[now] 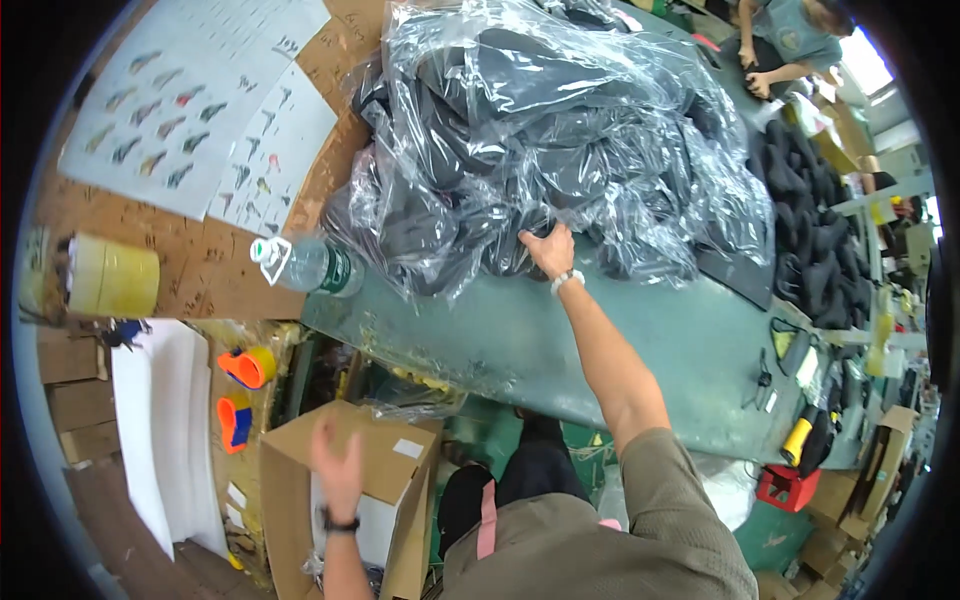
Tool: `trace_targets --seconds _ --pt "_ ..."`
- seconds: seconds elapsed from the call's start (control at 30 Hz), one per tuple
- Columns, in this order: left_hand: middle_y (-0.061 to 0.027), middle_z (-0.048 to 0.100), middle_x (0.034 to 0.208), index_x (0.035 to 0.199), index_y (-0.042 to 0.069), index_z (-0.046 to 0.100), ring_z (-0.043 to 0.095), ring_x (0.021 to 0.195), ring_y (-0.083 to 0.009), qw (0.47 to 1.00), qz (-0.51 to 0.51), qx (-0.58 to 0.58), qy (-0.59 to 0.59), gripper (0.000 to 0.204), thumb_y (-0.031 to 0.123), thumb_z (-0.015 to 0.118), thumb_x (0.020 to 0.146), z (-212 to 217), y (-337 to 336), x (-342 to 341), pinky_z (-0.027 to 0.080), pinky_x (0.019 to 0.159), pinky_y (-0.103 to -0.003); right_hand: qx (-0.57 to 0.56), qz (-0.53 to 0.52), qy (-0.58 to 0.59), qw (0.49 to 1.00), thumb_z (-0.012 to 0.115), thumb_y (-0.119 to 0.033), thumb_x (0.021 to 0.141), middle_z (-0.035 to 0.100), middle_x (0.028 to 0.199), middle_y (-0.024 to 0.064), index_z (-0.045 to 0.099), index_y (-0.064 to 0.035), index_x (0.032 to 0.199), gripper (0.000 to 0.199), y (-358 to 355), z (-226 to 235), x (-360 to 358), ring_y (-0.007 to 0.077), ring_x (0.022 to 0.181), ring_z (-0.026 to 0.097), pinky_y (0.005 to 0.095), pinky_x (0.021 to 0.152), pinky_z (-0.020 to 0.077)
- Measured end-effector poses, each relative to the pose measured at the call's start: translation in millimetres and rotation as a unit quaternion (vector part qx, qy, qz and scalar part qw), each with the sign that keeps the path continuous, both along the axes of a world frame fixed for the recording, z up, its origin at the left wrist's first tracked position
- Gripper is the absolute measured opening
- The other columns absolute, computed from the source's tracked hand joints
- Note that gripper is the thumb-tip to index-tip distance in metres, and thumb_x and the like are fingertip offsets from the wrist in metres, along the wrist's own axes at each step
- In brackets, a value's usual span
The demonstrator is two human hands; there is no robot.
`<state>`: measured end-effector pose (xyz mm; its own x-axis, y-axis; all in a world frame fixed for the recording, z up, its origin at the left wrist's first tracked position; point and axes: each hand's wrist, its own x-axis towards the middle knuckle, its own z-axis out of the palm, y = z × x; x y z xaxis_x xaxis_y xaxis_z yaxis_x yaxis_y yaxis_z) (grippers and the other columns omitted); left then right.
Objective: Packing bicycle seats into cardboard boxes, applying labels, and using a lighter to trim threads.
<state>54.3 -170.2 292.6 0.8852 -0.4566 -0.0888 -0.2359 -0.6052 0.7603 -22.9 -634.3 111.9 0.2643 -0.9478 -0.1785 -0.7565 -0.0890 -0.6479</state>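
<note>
Bag (560, 130) of dark pieces on green table (640, 340), gripped at lower edge by right hand (550, 250), fingers clamped; left hand (335, 470) blurred, fingers apart, over open box (385, 460).

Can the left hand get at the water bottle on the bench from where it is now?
Probably yes, with a long reach. The left hand hangs low over the open cardboard box, below the bench edge; the bottle lies near that edge with nothing between them. The right hand is busy at the plastic bag.

A plastic water bottle (308, 265) lies on the green table (560, 350) — beside it, a yellow tape roll (113, 277). Printed sheets (205, 100) cover the brown board.
</note>
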Motion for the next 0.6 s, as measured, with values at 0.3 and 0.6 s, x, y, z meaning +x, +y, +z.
trace_targets --seconds 0.3,0.6 --pt "-0.0312 0.043 0.139 0.138 -0.015 0.029 0.045 0.129 -0.0355 0.997 -0.046 0.056 0.0 0.107 0.052 0.078 0.07 -126 -354 193 0.035 0.107 -0.037 0.207 0.181 -0.077 0.958 0.079 -0.055 0.061 0.061 0.119 0.0255 0.05 0.0033 0.128 0.093 -33 -31 -32 0.0383 0.112 0.058 0.0401 0.096 0.0456" --pt "-0.0234 0.054 0.127 0.131 -0.015 0.039 0.055 0.115 -0.029 0.953 -0.063 0.144 0.26 0.099 0.052 0.079 0.069 -131 -312 164 0.043 0.098 -0.035 0.411 0.059 -0.119 0.902 0.077 -0.044 0.074 0.067 0.107 0.0221 0.057 0.0045 0.117 0.068 52 -9 -231 0.0321 0.1 0.065 0.0371 0.089 0.0489"
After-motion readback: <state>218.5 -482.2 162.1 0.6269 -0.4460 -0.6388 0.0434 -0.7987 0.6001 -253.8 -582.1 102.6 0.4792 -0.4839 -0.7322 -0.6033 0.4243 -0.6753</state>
